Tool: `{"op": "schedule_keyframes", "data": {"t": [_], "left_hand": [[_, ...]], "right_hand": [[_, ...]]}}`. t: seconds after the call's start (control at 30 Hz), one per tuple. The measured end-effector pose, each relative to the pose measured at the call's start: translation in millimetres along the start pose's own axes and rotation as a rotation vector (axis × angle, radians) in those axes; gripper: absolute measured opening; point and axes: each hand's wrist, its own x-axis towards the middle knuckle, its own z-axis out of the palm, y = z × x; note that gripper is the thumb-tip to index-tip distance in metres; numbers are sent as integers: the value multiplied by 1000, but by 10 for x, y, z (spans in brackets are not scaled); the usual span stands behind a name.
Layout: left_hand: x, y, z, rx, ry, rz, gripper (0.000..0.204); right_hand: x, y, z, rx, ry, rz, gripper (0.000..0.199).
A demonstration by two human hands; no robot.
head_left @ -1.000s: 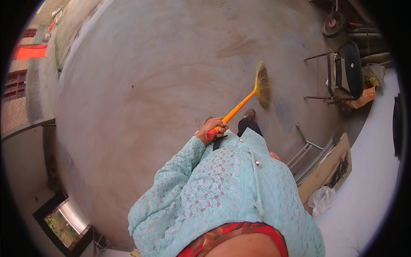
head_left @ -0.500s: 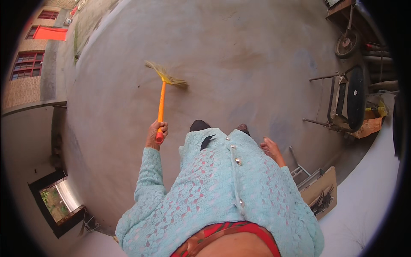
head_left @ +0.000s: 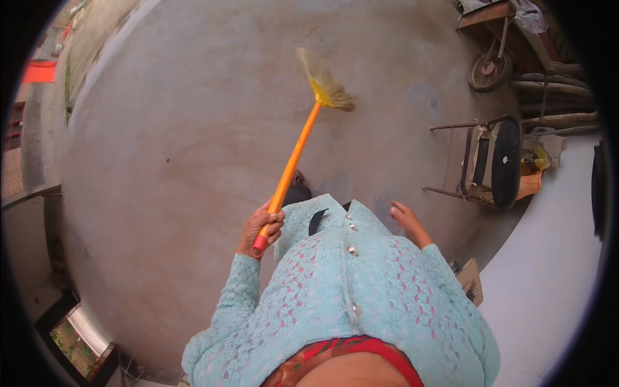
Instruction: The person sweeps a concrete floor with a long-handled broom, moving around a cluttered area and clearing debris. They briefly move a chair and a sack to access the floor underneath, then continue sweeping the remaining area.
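Observation:
My left hand point(head_left: 263, 227) is wrapped round the orange handle of a broom point(head_left: 295, 158), close to its red end cap. The handle slants up and to the right, away from my body. Yellow at its base, the broom head point(head_left: 325, 90) has pale bristles fanned out at the concrete floor point(head_left: 193, 129); their upper part is blurred. Beside the hem of my light blue knitted cardigan point(head_left: 309, 277), my right hand point(head_left: 407, 220) holds nothing, its fingers loosely bent and partly apart. A dark shoe point(head_left: 298, 193) shows just beyond the hem.
A chair with a black seat point(head_left: 507, 161) lies tipped at the right. Farther back stands a wheelbarrow point(head_left: 491, 69), near stacked poles point(head_left: 558, 103). An orange bag point(head_left: 530, 183) sits behind the chair. A white wall point(head_left: 548, 258) rises at the right, and a framed opening point(head_left: 77, 342) shows lower left.
The broom has swung to the right and farther out, its bristles now blurred. My left hand has come in closer to my body. The surroundings have shifted left in the picture.

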Motion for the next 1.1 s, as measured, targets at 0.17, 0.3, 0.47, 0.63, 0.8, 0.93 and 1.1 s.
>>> {"op": "schedule_keyframes", "data": {"t": [0.17,0.3,0.47,0.63,0.8,0.93,1.1], "left_hand": [[863,10,132,-50,-64,-200,53],[1505,-148,-62,57,56,-244,53],[1364,-198,-390,6,312,-61,48],[894,225,-416,87,473,132,37],[709,555,-303,251,642,313,23],[634,776,-58,265,641,402,19],[436,613,536,266,531,413,50]], "right_hand": [[25,144,-238,73,82,163,50],[393,450,-313,-66,127,-36,43],[705,-185,-724,267,31,171,45],[947,-259,-955,279,6,114,42],[1253,-2,-1031,285,14,24,41],[1252,-16,-1063,364,61,44,41],[1270,165,-1056,398,89,-1,42]]}}
